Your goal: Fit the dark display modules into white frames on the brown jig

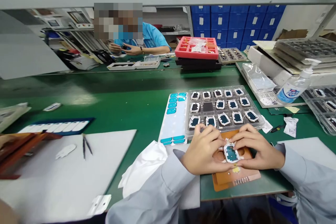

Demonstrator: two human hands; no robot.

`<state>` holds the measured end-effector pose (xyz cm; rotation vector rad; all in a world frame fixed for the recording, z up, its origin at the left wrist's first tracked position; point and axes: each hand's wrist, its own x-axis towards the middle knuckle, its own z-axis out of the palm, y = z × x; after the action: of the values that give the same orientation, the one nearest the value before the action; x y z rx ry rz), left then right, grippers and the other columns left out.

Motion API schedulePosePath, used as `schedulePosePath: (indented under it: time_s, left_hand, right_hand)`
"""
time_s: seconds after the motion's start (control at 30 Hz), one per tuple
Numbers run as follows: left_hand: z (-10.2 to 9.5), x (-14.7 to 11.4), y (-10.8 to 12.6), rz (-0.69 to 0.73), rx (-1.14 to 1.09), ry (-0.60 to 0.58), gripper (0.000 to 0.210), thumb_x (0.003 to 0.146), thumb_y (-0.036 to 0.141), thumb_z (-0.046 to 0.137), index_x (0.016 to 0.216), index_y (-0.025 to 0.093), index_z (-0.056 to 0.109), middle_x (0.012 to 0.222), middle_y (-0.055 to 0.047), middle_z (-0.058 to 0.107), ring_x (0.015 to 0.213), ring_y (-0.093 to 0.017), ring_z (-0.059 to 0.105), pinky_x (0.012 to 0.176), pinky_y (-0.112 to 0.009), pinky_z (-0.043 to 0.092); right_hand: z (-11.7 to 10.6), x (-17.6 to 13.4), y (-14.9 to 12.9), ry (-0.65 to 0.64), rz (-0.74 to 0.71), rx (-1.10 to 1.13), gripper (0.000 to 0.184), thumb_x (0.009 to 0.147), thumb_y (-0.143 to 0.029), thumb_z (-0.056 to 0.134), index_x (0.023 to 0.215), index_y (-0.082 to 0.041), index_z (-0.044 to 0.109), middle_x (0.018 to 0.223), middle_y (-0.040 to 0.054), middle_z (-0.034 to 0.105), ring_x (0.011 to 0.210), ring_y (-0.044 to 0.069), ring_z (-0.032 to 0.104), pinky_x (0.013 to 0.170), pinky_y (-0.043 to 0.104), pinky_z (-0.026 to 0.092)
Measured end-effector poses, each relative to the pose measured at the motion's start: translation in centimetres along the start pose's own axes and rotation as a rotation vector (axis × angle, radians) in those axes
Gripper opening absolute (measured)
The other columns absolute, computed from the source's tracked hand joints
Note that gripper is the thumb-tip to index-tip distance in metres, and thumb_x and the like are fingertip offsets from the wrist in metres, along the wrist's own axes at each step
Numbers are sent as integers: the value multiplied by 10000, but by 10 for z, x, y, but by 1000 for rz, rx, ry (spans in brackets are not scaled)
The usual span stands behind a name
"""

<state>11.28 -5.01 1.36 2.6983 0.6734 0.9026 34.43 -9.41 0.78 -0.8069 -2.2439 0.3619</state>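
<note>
My left hand (206, 148) and my right hand (256, 147) hold a small white device housing (231, 153) between them, fingers closed on its two sides. A dark green circuit board fills the inside of the housing. Under the hands lies an orange fixture plate (237, 178) with a printed label at its near edge. Just beyond, a clear plastic tray (260, 121) holds rows of similar white housings, with one pocket showing no housing. A white sheet with blue adhesive pieces (168, 122) runs along the tray's left side.
A crumpled white cloth (147, 164) lies left of my left forearm. Tweezers (85, 145) rest on a white mat (78, 175). At right stand a pump bottle (295, 84) and stacked trays (309, 50). Across the bench, a person in blue (154, 38) works beside red trays (198, 50).
</note>
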Motion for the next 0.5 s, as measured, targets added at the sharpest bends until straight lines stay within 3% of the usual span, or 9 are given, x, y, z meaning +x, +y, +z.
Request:
schedulePosePath:
  time_s: [0.23, 0.37, 0.5]
  left_hand:
    - [2, 1, 5, -130, -146, -19, 556, 696, 673, 740, 1071, 262, 724, 923, -10, 695, 861, -186, 602, 837, -377, 316]
    - [6, 2, 5, -71, -170, -83, 730, 703, 707, 703, 1289, 280, 615, 1118, -68, 679, 1002, -243, 583, 892, -403, 316]
    - [11, 1, 4, -35, -134, -113, 772, 782, 671, 659, 1428, 291, 472, 1238, -95, 636, 1108, -275, 528, 934, -428, 303]
  right_hand:
    - [4, -3, -1, 33, 113, 82, 373, 788, -380, 775, 1040, -233, 544, 1083, 86, 666, 937, 241, 514, 794, 378, 472]
    - [9, -7, 3, 103, 161, 141, 413, 764, -396, 788, 1046, -231, 535, 961, 53, 547, 898, 224, 523, 771, 347, 479]
    - [10, -9, 5, 89, 196, 354, 362, 864, -450, 685, 1089, -245, 488, 1022, 49, 500, 941, 203, 545, 807, 324, 483]
